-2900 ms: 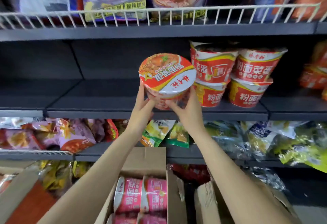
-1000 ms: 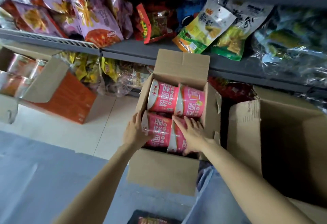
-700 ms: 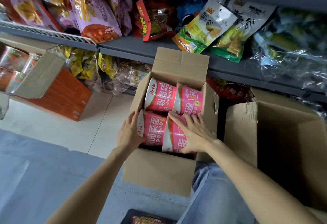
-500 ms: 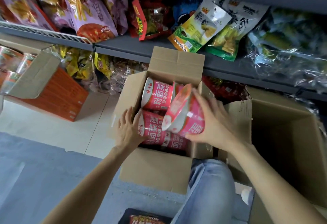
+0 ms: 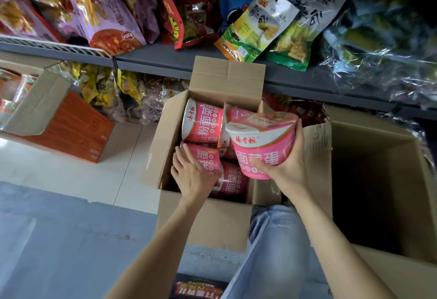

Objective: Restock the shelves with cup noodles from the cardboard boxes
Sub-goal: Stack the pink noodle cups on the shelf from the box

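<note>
Your right hand [image 5: 287,166] grips a pink cup [image 5: 260,147] above the box [image 5: 205,218]; left hand [image 5: 191,176] rests flat on another cup [image 5: 205,159]. Next, lift it shelfward.

Three cardboard boxes in view: the open middle box [image 5: 203,223], a big brown one on the right [image 5: 387,272], and an orange-sided one far left [image 5: 68,128]. Pink cup noodles: one lifted cup [image 5: 262,147] up above the middle box, and four more showing inside it [image 5: 203,124], though deeper ones can't be counted. Two hands: left hand [image 5: 191,176], right hand [image 5: 288,164]. Two shelf levels [image 5: 165,62] at the far side, crowded with snack bags [image 5: 111,22], too overlapped to count.
</note>
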